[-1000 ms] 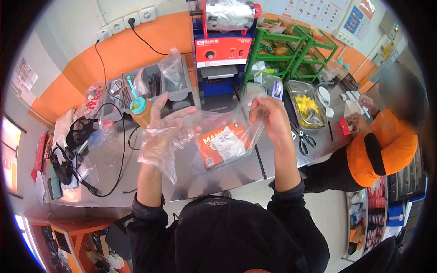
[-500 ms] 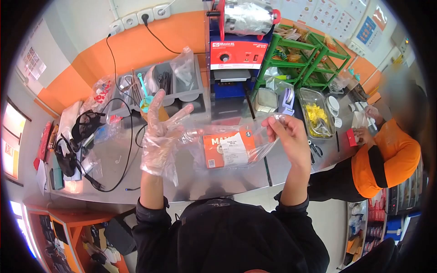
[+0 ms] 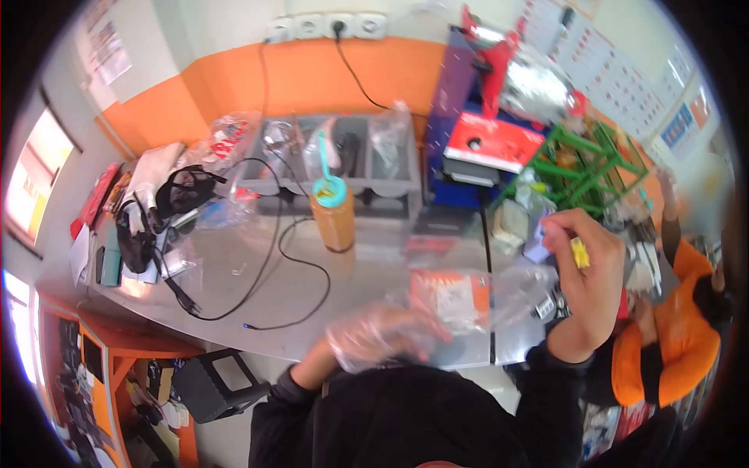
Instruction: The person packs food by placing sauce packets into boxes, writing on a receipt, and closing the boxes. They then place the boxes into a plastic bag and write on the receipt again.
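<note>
My left hand (image 3: pixel 382 337), in a clear plastic glove, is low at the table's front edge, beside an orange packet (image 3: pixel 427 295) with a white label (image 3: pixel 456 304). Motion smears its fingers. The packet lies on the metal table in a clear bag (image 3: pixel 515 292) that spreads to the right. My bare right hand (image 3: pixel 581 269) is raised beyond the bag's right end, next to a purple tape dispenser (image 3: pixel 538 243). Its thumb and forefinger are pinched together; what they hold, if anything, is too small to tell.
A bottle (image 3: pixel 333 222) with a turquoise lid stands behind a black cable (image 3: pixel 312 300). At the back are a grey divided tray (image 3: pixel 273 187), a red-and-blue machine (image 3: pixel 495 144) and green racks (image 3: pixel 593 164). A person in orange (image 3: pixel 686 327) is at the right.
The view has turned left. My left hand has come down from its raised, spread pose to beside the packet. My right hand has left the bag's edge and moved right to the tape dispenser.
</note>
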The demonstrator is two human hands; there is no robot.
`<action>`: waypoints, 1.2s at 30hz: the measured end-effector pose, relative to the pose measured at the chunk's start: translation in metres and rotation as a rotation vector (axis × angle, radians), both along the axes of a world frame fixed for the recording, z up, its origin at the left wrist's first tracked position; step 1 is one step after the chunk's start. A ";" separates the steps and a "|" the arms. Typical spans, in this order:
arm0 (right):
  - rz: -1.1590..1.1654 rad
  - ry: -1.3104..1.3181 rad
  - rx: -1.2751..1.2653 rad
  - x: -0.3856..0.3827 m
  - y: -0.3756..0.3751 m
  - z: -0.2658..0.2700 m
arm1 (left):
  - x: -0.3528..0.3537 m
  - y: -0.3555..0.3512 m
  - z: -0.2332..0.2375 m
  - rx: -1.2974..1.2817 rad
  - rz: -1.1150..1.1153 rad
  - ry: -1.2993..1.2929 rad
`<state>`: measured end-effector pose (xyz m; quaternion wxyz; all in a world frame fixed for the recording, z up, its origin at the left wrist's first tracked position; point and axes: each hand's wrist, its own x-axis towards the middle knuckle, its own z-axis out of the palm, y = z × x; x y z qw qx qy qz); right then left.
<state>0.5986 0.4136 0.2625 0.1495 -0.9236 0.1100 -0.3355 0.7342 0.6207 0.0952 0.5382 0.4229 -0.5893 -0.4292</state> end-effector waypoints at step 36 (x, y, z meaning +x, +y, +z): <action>0.460 -0.221 0.331 0.517 -0.060 -0.213 | 0.077 -0.018 -0.216 -0.229 -0.372 0.961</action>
